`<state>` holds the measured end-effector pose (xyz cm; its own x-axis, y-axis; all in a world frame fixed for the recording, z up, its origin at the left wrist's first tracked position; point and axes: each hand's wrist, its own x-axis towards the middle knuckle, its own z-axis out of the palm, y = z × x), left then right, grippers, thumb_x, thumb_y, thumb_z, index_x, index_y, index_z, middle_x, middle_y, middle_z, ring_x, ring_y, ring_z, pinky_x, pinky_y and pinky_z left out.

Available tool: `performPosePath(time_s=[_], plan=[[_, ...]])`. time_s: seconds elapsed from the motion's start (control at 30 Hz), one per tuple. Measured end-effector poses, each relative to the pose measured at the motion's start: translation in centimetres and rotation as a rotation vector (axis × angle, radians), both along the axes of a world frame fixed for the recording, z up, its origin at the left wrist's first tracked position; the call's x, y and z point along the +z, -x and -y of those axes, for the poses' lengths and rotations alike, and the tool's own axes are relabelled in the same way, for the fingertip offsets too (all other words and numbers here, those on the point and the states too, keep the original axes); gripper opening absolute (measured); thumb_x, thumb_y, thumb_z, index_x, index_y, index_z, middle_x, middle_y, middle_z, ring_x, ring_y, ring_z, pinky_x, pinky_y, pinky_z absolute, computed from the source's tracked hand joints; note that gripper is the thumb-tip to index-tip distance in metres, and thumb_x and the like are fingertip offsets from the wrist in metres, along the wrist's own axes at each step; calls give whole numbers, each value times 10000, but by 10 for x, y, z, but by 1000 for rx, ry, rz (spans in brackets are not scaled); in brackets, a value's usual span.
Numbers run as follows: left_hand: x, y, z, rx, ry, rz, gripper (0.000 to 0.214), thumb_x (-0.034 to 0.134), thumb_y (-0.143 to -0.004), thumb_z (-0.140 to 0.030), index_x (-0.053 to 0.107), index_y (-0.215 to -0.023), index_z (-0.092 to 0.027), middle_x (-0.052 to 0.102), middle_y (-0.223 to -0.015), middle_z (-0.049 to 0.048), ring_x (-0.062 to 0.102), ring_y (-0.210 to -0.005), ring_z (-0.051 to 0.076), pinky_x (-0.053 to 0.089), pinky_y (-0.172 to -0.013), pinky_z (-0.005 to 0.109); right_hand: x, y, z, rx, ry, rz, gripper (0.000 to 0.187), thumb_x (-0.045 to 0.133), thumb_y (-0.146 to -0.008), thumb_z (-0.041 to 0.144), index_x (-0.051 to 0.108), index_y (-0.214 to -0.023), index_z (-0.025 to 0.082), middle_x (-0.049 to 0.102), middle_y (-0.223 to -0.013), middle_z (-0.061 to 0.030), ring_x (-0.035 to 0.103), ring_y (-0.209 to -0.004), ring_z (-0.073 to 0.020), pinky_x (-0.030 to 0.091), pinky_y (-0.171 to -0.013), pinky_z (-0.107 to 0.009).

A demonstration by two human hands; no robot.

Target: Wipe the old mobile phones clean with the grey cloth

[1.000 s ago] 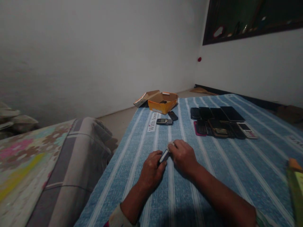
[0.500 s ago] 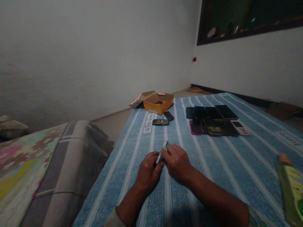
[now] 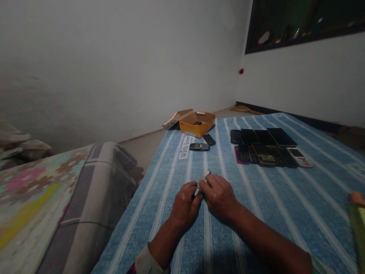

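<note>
Over the near middle of the striped blue cloth, my left hand [image 3: 184,203] is closed around the lower end of a slim mobile phone [image 3: 197,191], held tilted with its edge showing. My right hand [image 3: 220,196] is closed at its upper part, thumb and fingers pinching something pale and crumpled [image 3: 202,180] against it, perhaps a cloth. Most of the phone's face is hidden by my fingers. Beyond my hands lie a dark keypad phone [image 3: 199,147] and a second dark phone [image 3: 209,139].
An orange box [image 3: 191,128] stands open at the back with a dark item inside. Several phones [image 3: 267,154] and a black tablet-like device [image 3: 281,136] lie in rows at right. A yellow-green bottle [image 3: 357,224] is at the right edge; a draped surface [image 3: 97,198] is at left.
The view has turned slightly left, so everything sits further right and the bottle is partly cut off. Both hands keep their hold on the phone, the right one shifting a little along it.
</note>
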<state>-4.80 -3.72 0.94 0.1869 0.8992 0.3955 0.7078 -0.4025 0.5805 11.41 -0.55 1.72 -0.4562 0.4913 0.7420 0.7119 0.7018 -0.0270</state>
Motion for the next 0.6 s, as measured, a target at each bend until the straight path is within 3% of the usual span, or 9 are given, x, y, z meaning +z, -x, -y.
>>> performPosePath(time_s=[0.13,0.33,0.6], plan=[[1,-3,2,-8,27,-10,154,552,-813,-130,679,-894,-162,696,-1062,120,658,-1021,243,532,-932,405,0,-5,-3,-81,45,6,167,512,-877,89,664,-898,153,572,-791,-72,454,-745,-212,331,-659,-321],[-1,-6,3,1,28,-2,212,533,-829,-129,680,-980,-146,690,-1105,144,643,-1054,247,511,-961,417,-2,2,9,52,85,32,177,491,-905,127,665,-919,158,581,-810,-70,466,-762,-214,356,-703,-326],[6,-9,4,19,60,-52,145,550,-796,-135,655,-889,-167,678,-1035,113,637,-963,232,516,-891,378,-4,-25,-22,-172,212,-48,196,520,-853,69,679,-875,181,590,-789,-54,505,-756,-197,335,-664,-289]])
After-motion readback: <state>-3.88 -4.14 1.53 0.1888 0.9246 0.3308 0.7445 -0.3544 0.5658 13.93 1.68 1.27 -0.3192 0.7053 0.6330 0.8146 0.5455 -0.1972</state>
